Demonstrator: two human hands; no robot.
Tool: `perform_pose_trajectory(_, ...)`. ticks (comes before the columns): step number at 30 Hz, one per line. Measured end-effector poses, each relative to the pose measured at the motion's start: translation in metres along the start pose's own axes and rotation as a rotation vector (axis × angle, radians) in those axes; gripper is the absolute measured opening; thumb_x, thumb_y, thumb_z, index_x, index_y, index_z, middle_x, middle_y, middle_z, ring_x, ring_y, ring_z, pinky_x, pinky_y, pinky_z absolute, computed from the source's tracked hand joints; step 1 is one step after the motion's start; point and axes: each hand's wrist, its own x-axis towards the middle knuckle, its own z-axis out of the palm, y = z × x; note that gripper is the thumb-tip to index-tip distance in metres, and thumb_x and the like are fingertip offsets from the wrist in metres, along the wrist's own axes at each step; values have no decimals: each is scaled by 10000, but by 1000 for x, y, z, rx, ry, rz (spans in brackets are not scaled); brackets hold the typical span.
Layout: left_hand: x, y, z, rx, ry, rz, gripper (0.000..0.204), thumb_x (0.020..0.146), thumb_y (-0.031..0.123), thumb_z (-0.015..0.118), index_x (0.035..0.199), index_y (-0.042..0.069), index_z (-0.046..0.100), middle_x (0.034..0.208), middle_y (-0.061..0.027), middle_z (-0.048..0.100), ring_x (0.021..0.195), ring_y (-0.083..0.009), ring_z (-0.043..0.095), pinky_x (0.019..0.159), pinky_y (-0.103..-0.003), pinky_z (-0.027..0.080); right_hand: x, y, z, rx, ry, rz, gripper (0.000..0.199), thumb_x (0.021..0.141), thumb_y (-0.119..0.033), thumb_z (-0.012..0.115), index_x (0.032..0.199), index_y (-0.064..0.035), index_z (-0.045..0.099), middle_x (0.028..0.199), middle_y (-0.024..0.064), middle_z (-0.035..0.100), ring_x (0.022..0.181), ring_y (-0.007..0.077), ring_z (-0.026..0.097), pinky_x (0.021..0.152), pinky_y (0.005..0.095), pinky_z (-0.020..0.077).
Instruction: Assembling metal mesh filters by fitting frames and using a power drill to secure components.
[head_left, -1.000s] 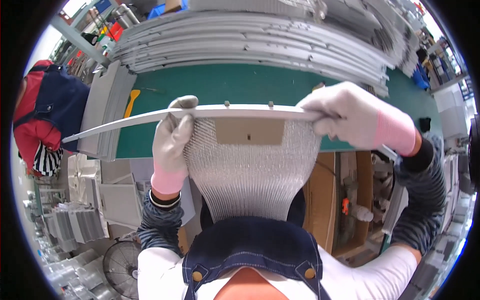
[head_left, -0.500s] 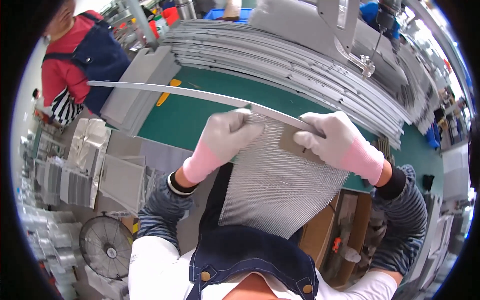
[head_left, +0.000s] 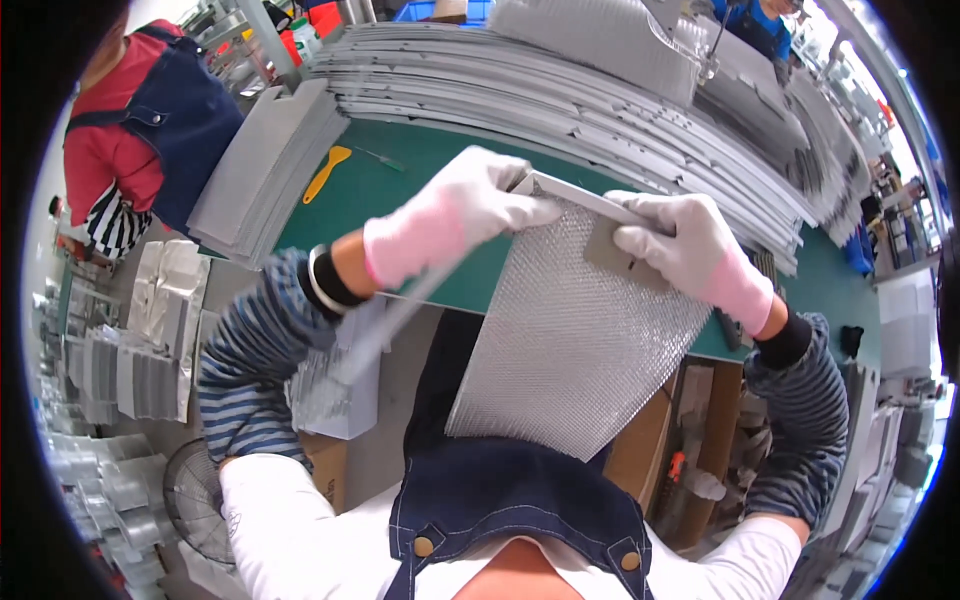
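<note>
A silvery metal mesh sheet [head_left: 570,350] hangs from the table edge toward my lap. Along its top edge runs a thin pale metal strip [head_left: 590,200]. My left hand [head_left: 480,195], in a white glove with a pink cuff, pinches the strip at the mesh's upper left corner. There the strip bends, and its loose length passes under my left wrist, blurred. My right hand [head_left: 685,240], gloved alike, clasps the strip farther right, with its thumb on a small grey-brown plate [head_left: 610,252] against the mesh.
On the green table [head_left: 430,235] lie a yellow scraper [head_left: 325,175] and a slim tool [head_left: 380,158]. Long metal strips [head_left: 480,95] are stacked behind, grey sheets [head_left: 265,165] at left. One person [head_left: 150,120] is at far left, another [head_left: 755,25] at far right. A fan [head_left: 200,500] stands lower left.
The strip pointed straight out to the left; now it is bent at the mesh corner and its free length slants down toward me. My left hand has moved up, its forearm swinging outward.
</note>
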Motion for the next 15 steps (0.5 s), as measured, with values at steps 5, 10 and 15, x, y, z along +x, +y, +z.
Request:
perform_pose_trajectory(5,-48,-67,48,-312,264,-154,166,844,152,715,889,-5,690,745,32,608,685,-38,523,636,-209,429,8,31,10,-11,-22,-13,374,895,-166,667,1216,23,630,883,166,703,692,111,645,673,248,530)
perform_pose_trajectory(10,-41,-70,27,-29,218,35,382,888,124,622,1209,-52,515,911,-18,619,807,-76,552,736,-255,481,32,26,15,-14,-107,4,388,901,-155,657,1245,18,616,811,78,682,655,63,555,653,239,505)
perform_pose_trajectory(15,6,-60,10,-182,158,81,280,917,160,621,1089,-60,600,894,-20,620,798,-77,547,725,-236,462,34,37,16,13,-70,7,399,894,-191,680,1221,32,629,875,107,714,669,111,639,650,248,537)
